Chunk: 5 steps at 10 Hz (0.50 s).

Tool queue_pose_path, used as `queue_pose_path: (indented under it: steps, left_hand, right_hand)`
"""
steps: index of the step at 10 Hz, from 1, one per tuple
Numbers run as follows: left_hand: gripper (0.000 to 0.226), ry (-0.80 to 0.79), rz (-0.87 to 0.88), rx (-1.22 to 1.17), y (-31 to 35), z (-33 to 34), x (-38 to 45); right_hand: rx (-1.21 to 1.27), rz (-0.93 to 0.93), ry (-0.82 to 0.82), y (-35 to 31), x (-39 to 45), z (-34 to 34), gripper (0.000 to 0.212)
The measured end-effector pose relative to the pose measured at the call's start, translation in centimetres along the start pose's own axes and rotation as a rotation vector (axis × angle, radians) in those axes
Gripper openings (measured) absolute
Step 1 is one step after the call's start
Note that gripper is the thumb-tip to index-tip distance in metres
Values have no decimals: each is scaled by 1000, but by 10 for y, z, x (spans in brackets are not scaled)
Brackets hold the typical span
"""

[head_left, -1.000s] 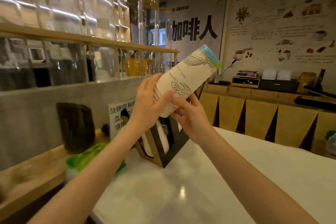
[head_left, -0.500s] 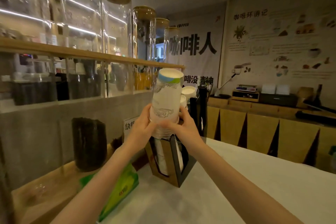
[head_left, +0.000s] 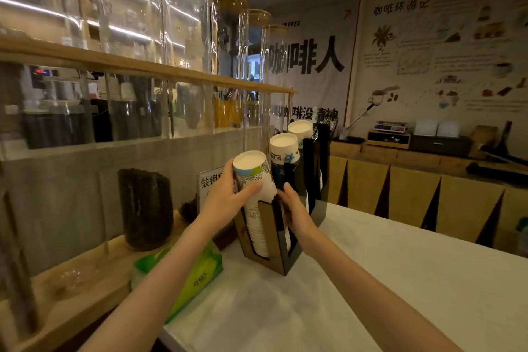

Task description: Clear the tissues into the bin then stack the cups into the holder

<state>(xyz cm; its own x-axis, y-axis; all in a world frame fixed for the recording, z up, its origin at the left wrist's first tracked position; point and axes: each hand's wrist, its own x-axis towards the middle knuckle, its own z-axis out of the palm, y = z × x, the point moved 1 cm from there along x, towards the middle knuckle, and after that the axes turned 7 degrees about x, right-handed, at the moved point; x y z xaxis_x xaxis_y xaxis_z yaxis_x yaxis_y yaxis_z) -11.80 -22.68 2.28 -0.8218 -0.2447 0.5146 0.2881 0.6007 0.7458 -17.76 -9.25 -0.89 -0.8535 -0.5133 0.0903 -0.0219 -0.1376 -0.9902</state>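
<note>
Paper cup stack (head_left: 254,180) half-hidden in holder (head_left: 281,261), right fingers (head_left: 285,194) obscured

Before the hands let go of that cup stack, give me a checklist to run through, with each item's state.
1. Stack inside the nearest slot of the holder: ok, its lower part shows through the front opening.
2. Stack seated on the slot floor: cannot tell, the bottom is hidden.
3. Stack upright: not ok, it leans left at the top.
4. Left hand steadying the stack: ok, fingers wrap it near the top.
5. Right hand bracing: ok, at the holder's right edge.
6. Other two slots filled: ok, cup stacks stand in both behind.
</note>
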Motion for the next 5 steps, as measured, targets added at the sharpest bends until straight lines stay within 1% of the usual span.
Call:
queue_pose_path:
  steps: [2, 3, 4, 5]
  left_hand:
    - [63, 22, -27, 148, 0, 3, 2]
    - [70, -34, -66, 189, 6, -2, 9]
    - [93, -141, -134, 316, 22, -13, 19]
    - [96, -135, -34, 450, 56, -21, 32]
  right_hand:
    - [-60, 38, 29, 16, 5, -7, 50]
    - [-149, 131, 4, 14, 3, -12, 54]
    - [-278, 203, -26, -3, -8, -22, 57]
    - [-331, 103, 25, -32, -19, -41, 53]
